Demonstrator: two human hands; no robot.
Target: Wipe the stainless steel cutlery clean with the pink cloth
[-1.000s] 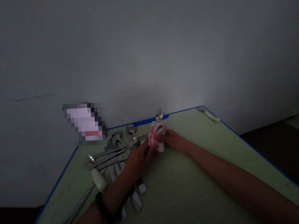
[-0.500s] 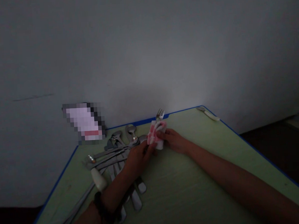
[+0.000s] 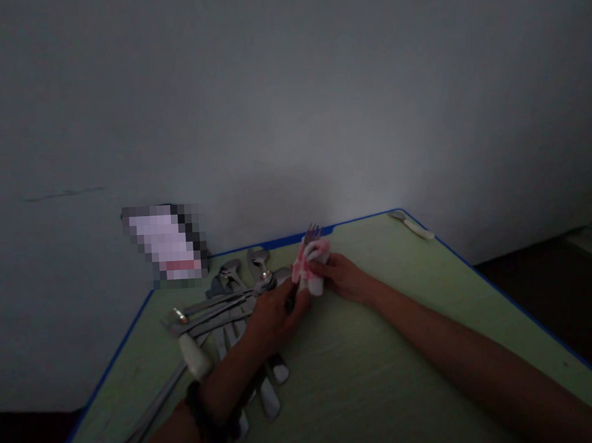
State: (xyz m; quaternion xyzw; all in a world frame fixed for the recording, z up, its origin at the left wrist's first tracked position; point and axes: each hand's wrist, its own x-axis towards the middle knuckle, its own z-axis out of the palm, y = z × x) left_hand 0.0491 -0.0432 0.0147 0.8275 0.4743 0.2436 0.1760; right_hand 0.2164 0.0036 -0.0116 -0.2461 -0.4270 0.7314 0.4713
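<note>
Above the green table [image 3: 362, 350], my left hand [image 3: 281, 311] is closed around the handle of a fork [image 3: 313, 232], whose tines point up toward the wall. A pink and white cloth [image 3: 317, 266] wraps the fork below its tines. My right hand [image 3: 342, 275] pinches this cloth from the right, thumb and fingers pressed together. Under and beside my left hand and forearm lies a pile of spoons, forks and other cutlery [image 3: 216, 308], partly hidden by the arm. One thick cream handle [image 3: 194, 356] shows in the pile.
A spoon with a cream handle [image 3: 418, 228] lies at the table's far right corner. A blurred-out, phone-like object [image 3: 165, 245] leans on the wall at the far left corner. The grey wall [image 3: 290, 103] rises behind the blue table edge.
The fork's head has turned and sits slightly lower and to the left. The cloth has shifted and bunched around it, and a dark part of the handle now shows at my left fingers.
</note>
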